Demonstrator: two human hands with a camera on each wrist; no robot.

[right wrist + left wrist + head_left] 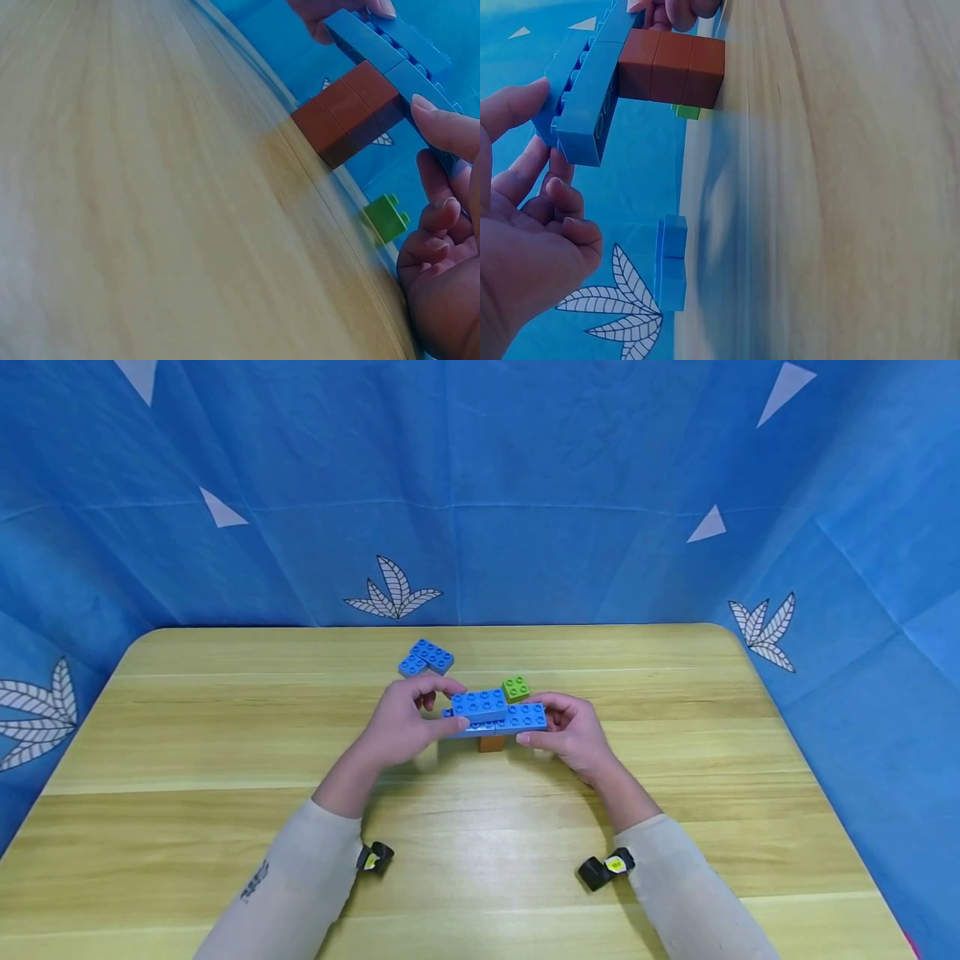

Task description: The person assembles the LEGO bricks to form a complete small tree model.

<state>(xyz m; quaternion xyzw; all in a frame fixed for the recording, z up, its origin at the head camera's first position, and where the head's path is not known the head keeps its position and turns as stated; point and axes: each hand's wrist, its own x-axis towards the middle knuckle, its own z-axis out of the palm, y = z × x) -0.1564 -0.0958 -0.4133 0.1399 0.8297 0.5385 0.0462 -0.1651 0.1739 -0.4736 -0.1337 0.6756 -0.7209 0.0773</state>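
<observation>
Plainly, from the head, the left hand (399, 720) pinches the top brick (478, 703), long axis left-right, over the blue row (525, 717) the right hand (576, 737) pinches; left wrist shows a brown stack (672, 69) beneath, right wrist a green brick (385, 219) apart from it.

We count nine toy bricks on or above one surface (480, 860): five blue bricks (478, 705), three at the fingers and two farther back, then three brown bricks (671, 69) in one stack, and a single green brick (516, 687). We see one left hand (401, 718), one right hand (573, 735), two pale sleeves (288, 885) and two black wrist devices (595, 872). In the head view we find three leaf clusters (393, 592) and four pale triangles (707, 526) on the blue cloth (540, 460).
</observation>
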